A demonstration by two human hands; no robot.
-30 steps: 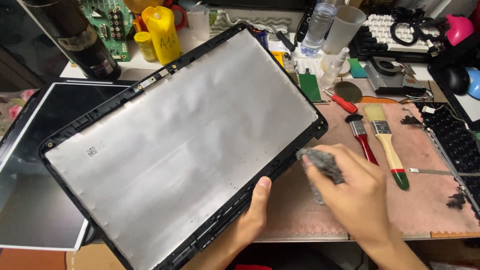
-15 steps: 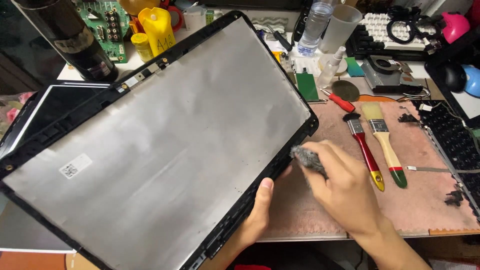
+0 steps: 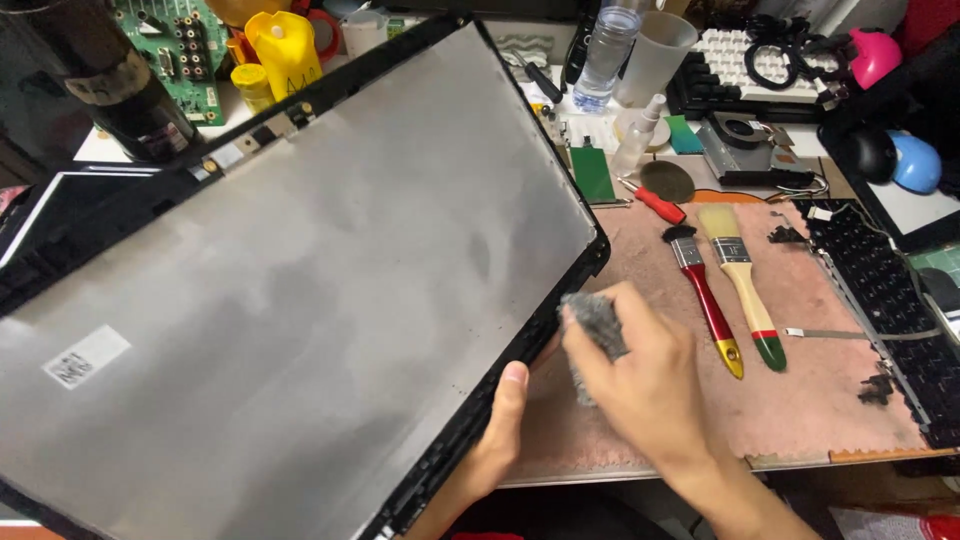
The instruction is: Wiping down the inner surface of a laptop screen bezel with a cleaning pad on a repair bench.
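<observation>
Head cam: your left hand (image 3: 495,440) has tilted the screen panel (image 3: 300,290) closer, right hand (image 3: 640,385) still pinching the grey cloth (image 3: 597,325) against its edge.

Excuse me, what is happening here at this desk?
A person holds a large laptop screen panel tilted up, the left hand gripping its lower black edge. The right hand presses a grey cloth against the frame's edge. Two paintbrushes and a red screwdriver lie on the pink mat beside it.
</observation>
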